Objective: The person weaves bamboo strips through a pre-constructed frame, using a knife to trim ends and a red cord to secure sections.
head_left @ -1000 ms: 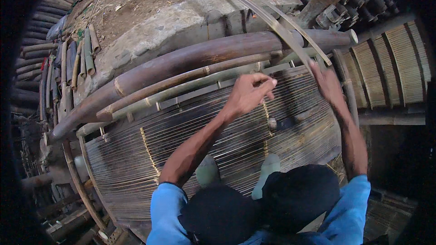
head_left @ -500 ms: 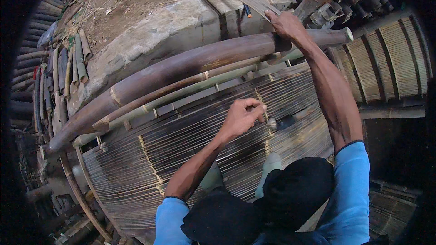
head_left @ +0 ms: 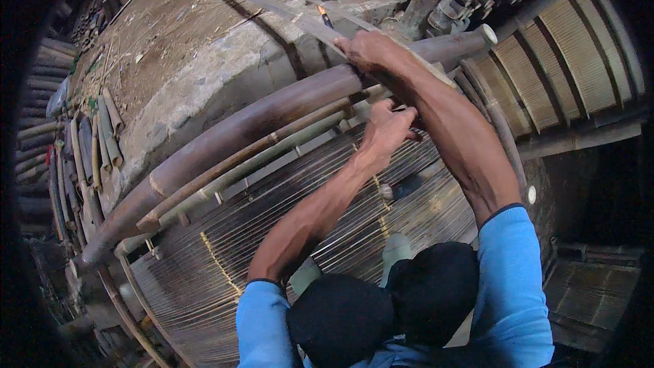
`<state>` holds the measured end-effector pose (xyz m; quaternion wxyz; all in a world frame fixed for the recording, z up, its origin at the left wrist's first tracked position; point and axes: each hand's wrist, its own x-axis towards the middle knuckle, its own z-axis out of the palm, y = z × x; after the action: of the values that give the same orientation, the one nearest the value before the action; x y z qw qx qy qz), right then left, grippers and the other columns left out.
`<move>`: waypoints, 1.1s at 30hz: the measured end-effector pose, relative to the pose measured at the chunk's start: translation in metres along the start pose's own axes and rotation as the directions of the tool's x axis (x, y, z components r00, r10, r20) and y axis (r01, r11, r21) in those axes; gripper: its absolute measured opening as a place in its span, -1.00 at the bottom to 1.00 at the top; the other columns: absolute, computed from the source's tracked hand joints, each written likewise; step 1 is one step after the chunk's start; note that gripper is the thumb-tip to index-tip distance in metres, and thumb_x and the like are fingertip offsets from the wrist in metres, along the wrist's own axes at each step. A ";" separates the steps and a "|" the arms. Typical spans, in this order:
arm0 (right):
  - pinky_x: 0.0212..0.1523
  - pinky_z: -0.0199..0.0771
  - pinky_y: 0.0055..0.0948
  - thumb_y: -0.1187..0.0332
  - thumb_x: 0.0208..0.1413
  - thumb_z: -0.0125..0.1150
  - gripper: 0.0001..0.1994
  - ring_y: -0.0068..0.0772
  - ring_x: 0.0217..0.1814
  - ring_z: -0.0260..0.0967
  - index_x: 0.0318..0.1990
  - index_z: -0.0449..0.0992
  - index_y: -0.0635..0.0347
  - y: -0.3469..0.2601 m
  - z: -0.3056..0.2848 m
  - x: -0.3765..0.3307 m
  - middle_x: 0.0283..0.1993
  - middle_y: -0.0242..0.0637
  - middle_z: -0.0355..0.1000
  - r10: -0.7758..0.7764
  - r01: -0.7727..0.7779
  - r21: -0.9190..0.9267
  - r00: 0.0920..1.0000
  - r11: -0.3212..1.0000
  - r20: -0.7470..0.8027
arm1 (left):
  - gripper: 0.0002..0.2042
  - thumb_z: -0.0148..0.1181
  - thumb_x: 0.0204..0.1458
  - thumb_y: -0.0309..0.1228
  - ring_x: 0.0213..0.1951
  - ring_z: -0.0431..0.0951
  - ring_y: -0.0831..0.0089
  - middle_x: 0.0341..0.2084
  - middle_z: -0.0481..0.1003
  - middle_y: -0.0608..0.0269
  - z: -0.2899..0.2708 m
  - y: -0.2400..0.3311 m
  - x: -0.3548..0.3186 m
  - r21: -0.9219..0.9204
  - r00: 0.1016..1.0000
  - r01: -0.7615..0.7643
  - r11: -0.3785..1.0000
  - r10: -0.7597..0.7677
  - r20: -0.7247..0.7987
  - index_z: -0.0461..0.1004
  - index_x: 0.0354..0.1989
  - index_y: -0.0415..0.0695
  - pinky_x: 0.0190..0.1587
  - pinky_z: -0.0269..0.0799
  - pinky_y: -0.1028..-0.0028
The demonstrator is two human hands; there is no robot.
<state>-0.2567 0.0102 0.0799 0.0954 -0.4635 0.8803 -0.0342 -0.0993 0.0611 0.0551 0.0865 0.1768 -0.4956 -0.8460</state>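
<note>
Pinching pale strips (head_left: 310,26) in the grip of the right hand (head_left: 354,49), just over the dark bamboo pole (head_left: 266,116). Letting them run out from there past the pole's far side, above a concrete ledge (head_left: 204,82). Holding the left hand (head_left: 388,129) just on the pole's near side, with bent fingers; impossible to say whether spread or pressed together in that grip. Facing a slatted screen (head_left: 344,218) on the pole's near side, with a greenish bamboo pole (head_left: 286,148) running alongside the dark one.
</note>
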 end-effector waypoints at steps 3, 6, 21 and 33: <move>0.09 0.43 0.04 -0.25 0.33 -0.20 -0.25 0.26 0.02 0.50 -0.11 0.62 0.39 -0.008 -0.012 -0.001 -0.09 0.25 0.55 0.117 -0.131 0.129 0.987 0.983 0.112 | -0.75 0.01 0.27 -0.40 -0.30 0.61 0.33 -0.21 0.59 0.11 -0.002 -0.005 0.010 -0.087 0.996 0.084 0.993 -0.082 0.023 0.52 -0.12 -0.35 -0.31 0.60 0.34; -0.01 0.47 0.03 -0.25 0.33 -0.17 -0.26 0.22 -0.07 0.53 -0.14 0.61 0.41 0.002 -0.015 0.001 -0.16 0.23 0.56 -0.031 0.017 0.097 0.989 0.995 0.145 | -0.77 0.03 0.21 -0.49 -0.51 0.59 0.33 -0.43 0.57 0.04 0.004 -0.014 0.020 -0.117 0.999 0.003 0.993 -0.008 -0.044 0.53 -0.36 -0.43 -0.51 0.58 0.43; -0.10 0.54 -0.06 -0.22 0.12 0.21 -0.40 0.14 -0.13 0.58 -0.15 0.64 0.25 0.109 -0.065 -0.068 -0.26 0.15 0.58 0.085 -0.055 0.171 0.981 0.984 -0.173 | -0.70 0.22 0.22 -0.33 -0.66 0.53 0.50 -0.56 0.60 0.05 0.030 -0.009 0.058 -0.004 0.999 0.035 0.999 -0.035 -0.023 0.55 -0.36 -0.40 -0.69 0.37 0.55; -0.23 0.44 -0.45 0.19 0.19 0.37 -0.69 -0.60 -0.28 0.40 -0.10 0.65 0.28 0.158 -0.003 -0.084 -0.27 -0.39 0.58 0.042 -0.048 0.765 0.999 0.642 0.028 | -0.65 0.21 0.26 -0.24 -0.66 0.52 0.53 -0.53 0.60 0.09 0.044 -0.017 0.075 0.063 0.997 0.078 0.995 -0.076 -0.030 0.55 -0.33 -0.37 -0.68 0.38 0.55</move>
<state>-0.3386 0.1694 0.0713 0.2864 -0.3580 0.7943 -0.3986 -0.1849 0.0814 0.0441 0.0547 0.2101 -0.5142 -0.8297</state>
